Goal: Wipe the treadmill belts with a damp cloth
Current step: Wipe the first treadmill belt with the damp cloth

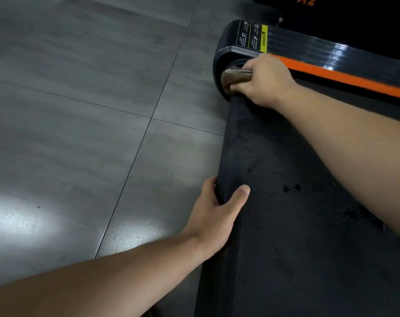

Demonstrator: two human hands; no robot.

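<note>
The floor [80, 88] is laid with large grey tiles, faintly streaked, divided by thin dark grout lines [136, 154] that cross near the middle. A bright white glare [16, 223] lies on the near left tiles, with a fainter patch [135, 234] just right of it, and a small dark speck [38, 207] sits beside the glare.

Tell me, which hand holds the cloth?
The right hand, gripping the cloth by the orange stripe; the left hand only grips the belt.
</note>
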